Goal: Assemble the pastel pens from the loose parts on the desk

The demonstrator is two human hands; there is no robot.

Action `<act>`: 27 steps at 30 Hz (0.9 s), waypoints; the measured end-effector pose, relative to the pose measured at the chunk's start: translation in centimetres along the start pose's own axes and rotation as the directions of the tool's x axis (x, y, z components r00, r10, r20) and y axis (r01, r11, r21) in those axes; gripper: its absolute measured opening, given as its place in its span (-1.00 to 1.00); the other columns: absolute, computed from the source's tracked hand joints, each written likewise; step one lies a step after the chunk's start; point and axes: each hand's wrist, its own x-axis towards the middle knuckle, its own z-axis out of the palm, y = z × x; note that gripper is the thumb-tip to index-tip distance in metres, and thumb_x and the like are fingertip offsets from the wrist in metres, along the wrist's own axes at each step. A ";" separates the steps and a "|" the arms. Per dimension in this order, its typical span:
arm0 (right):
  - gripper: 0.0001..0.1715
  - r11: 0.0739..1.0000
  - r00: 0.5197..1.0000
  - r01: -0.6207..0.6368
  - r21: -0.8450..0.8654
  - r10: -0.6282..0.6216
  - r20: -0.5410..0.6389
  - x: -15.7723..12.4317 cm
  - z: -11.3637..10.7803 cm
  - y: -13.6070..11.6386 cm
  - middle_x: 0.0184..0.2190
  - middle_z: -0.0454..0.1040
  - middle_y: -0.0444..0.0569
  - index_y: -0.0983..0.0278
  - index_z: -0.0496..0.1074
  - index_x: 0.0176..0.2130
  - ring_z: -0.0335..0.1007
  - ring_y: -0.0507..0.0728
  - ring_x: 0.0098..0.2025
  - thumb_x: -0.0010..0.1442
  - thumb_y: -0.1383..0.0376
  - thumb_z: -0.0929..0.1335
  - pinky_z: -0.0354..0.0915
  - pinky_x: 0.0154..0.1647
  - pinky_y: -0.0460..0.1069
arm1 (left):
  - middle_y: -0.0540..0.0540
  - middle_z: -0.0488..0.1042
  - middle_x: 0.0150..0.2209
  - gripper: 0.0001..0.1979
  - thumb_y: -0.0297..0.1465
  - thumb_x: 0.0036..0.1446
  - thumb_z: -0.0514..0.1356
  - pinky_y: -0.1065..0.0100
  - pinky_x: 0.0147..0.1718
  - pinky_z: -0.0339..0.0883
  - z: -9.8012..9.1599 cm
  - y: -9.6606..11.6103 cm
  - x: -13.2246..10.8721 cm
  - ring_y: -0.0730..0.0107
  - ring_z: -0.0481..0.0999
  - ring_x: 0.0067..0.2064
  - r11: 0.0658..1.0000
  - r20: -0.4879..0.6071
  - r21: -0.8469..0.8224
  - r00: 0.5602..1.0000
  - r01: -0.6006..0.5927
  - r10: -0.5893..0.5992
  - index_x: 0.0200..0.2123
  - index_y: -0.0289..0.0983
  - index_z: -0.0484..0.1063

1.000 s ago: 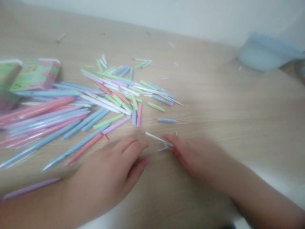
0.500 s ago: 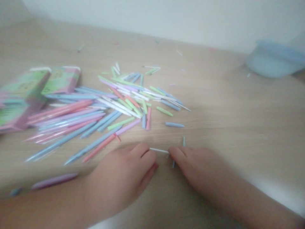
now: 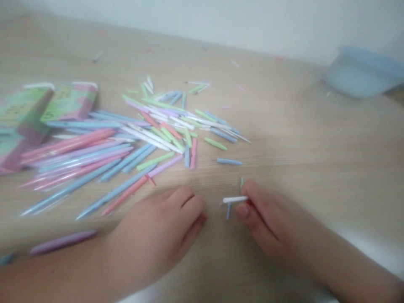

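Between the thumb and fingers of my right hand (image 3: pixel 268 214) is a thin white stick (image 3: pixel 235 200), its free end pointing left. A small blue piece (image 3: pixel 228 211) lies on the table just under that end, and a short green piece (image 3: pixel 242 182) shows behind the fingertips. My left hand (image 3: pixel 167 227) rests closed on the table, fingers curled under; whatever they may hold is hidden. Beyond it spreads a loose pile of pastel pens and short pen parts (image 3: pixel 170 139) in blue, pink, green, purple and white. A purple pen (image 3: pixel 63 243) lies by my left forearm.
Pink and green boxes (image 3: pixel 69 101) stand at the left, beside pens in clear wrapping (image 3: pixel 82 158). A lone blue piece (image 3: pixel 229 161) lies beyond my right hand. A pale blue container (image 3: pixel 362 73) sits at the back right, near the white wall (image 3: pixel 221 21).
The white stick stretched between both hands before; now only my right hand shows holding it. My right hand has turned, so its thumb is visible, and moved slightly right, away from the left.
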 end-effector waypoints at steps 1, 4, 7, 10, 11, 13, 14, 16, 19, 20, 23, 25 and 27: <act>-0.69 0.998 1.000 0.015 -0.053 -0.015 0.000 0.0 0.2 0.0 -0.38 0.45 -0.07 0.17 0.24 -0.22 0.42 0.19 -0.40 0.54 0.06 0.23 0.13 -0.41 0.04 | 0.00 0.45 -0.30 -0.85 -0.36 0.41 0.13 0.21 -0.36 0.26 -0.1 0.0 0.0 0.21 0.52 -0.30 1.000 0.000 0.002 1.000 0.003 -0.003 -0.28 -0.14 0.40; -0.59 0.981 0.999 0.032 -0.192 -0.035 -0.015 0.3 0.9 0.0 -0.33 0.50 -0.01 0.20 0.29 -0.17 0.48 0.26 -0.34 0.38 -0.05 0.40 0.17 -0.36 0.07 | -0.02 0.45 -0.31 -0.82 -0.35 0.43 0.12 0.21 -0.36 0.27 -0.2 0.1 0.1 0.20 0.53 -0.29 1.000 0.000 0.016 1.000 0.002 -0.002 -0.29 -0.15 0.42; -0.52 0.965 0.999 0.039 -0.259 -0.038 0.009 0.6 1.4 -0.3 -0.33 0.51 -0.01 0.21 0.32 -0.18 0.51 0.29 -0.33 0.29 -0.08 0.47 0.18 -0.36 0.07 | -0.03 0.47 -0.29 -0.84 -0.35 0.42 0.12 0.20 -0.34 0.29 -0.3 0.2 0.2 0.17 0.54 -0.28 1.000 0.028 0.018 0.999 0.018 -0.019 -0.24 -0.14 0.46; -0.56 0.943 0.999 0.049 -0.330 -0.046 0.018 0.7 1.6 -0.7 -0.35 0.51 0.00 0.22 0.34 -0.21 0.53 0.30 -0.35 0.32 -0.06 0.45 0.16 -0.41 0.08 | -0.03 0.50 -0.26 -0.86 -0.34 0.42 0.12 0.18 -0.33 0.30 -0.2 0.2 0.1 0.14 0.56 -0.26 0.999 0.040 0.021 0.999 0.035 -0.036 -0.20 -0.13 0.48; -0.57 0.936 0.999 0.054 -0.347 -0.050 0.020 0.7 1.7 -0.8 -0.35 0.51 0.01 0.23 0.34 -0.20 0.53 0.31 -0.36 0.33 -0.05 0.44 0.17 -0.42 0.08 | -0.04 0.50 -0.26 -0.86 -0.33 0.42 0.12 0.17 -0.32 0.31 -0.2 0.2 0.1 0.13 0.56 -0.26 0.999 0.038 0.022 0.999 0.035 -0.035 -0.20 -0.13 0.48; -0.61 0.931 0.997 0.071 -0.358 -0.064 0.031 0.9 1.7 -1.0 -0.34 0.52 0.02 0.23 0.36 -0.19 0.55 0.32 -0.35 0.35 -0.01 0.43 0.18 -0.42 0.09 | -0.04 0.50 -0.26 -0.84 -0.32 0.43 0.11 0.16 -0.30 0.32 -0.1 0.1 0.0 0.12 0.56 -0.25 0.999 0.032 0.021 0.999 0.030 -0.031 -0.20 -0.13 0.47; -0.63 0.931 0.996 0.084 -0.354 -0.075 0.039 0.9 1.7 -1.1 -0.34 0.52 0.01 0.23 0.36 -0.19 0.55 0.32 -0.34 0.36 0.01 0.43 0.19 -0.42 0.09 | -0.04 0.50 -0.27 -0.84 -0.31 0.43 0.11 0.15 -0.30 0.32 -0.1 0.1 0.0 0.12 0.56 -0.25 0.999 0.029 0.020 0.999 0.027 -0.028 -0.21 -0.12 0.47; -0.69 0.932 0.994 0.106 -0.347 -0.093 0.052 1.2 1.7 -1.1 -0.33 0.53 0.00 0.23 0.37 -0.20 0.57 0.31 -0.33 0.36 0.07 0.44 0.18 -0.42 0.08 | -0.03 0.49 -0.28 -0.84 -0.33 0.43 0.12 0.16 -0.30 0.32 0.0 0.1 -0.1 0.12 0.55 -0.25 1.000 0.033 0.019 0.999 0.021 -0.021 -0.24 -0.12 0.47; -0.71 0.931 0.994 0.106 -0.349 -0.091 0.060 1.5 1.7 -1.2 -0.36 0.54 -0.02 0.22 0.36 -0.24 0.57 0.29 -0.37 0.36 0.11 0.46 0.13 -0.46 0.07 | -0.02 0.48 -0.30 -0.84 -0.37 0.41 0.14 0.17 -0.31 0.32 0.1 -0.1 -0.1 0.13 0.55 -0.27 1.000 0.047 0.024 0.999 0.009 -0.010 -0.27 -0.12 0.45; -0.70 0.931 0.994 0.102 -0.351 -0.088 0.058 1.5 1.8 -1.1 -0.38 0.53 -0.03 0.22 0.36 -0.25 0.57 0.29 -0.39 0.35 0.11 0.47 0.11 -0.47 0.06 | -0.02 0.48 -0.31 -0.84 -0.39 0.40 0.14 0.17 -0.31 0.32 0.1 -0.1 -0.1 0.14 0.55 -0.27 1.000 0.049 0.023 0.999 0.004 -0.005 -0.28 -0.12 0.44; -0.67 0.929 0.995 0.099 -0.357 -0.088 0.047 1.6 1.8 -0.9 -0.42 0.53 -0.02 0.22 0.35 -0.28 0.56 0.29 -0.42 0.36 0.08 0.46 0.07 -0.49 0.05 | -0.01 0.50 -0.31 -0.87 -0.41 0.40 0.15 0.17 -0.32 0.32 0.0 0.0 0.0 0.14 0.57 -0.27 1.000 0.027 0.022 1.000 0.006 -0.006 -0.27 -0.13 0.42; -0.68 0.938 0.996 0.082 -0.337 -0.070 0.046 1.6 1.6 -0.6 -0.43 0.53 -0.01 0.22 0.36 -0.28 0.54 0.28 -0.43 0.38 0.08 0.43 0.06 -0.48 0.05 | -0.02 0.51 -0.30 -0.93 -0.38 0.38 0.17 0.17 -0.35 0.31 0.0 0.1 0.0 0.13 0.58 -0.27 0.999 -0.001 0.029 0.999 0.033 -0.033 -0.23 -0.14 0.40; -0.70 0.960 0.998 0.041 -0.277 -0.028 0.051 1.5 1.3 -0.2 -0.43 0.54 -0.02 0.23 0.36 -0.24 0.52 0.27 -0.43 0.42 0.08 0.39 0.10 -0.45 0.05 | -0.03 0.52 -0.28 -0.96 -0.34 0.37 0.19 0.16 -0.38 0.31 0.0 0.2 -0.1 0.11 0.60 -0.28 0.996 -0.031 0.037 0.997 0.079 -0.077 -0.17 -0.16 0.37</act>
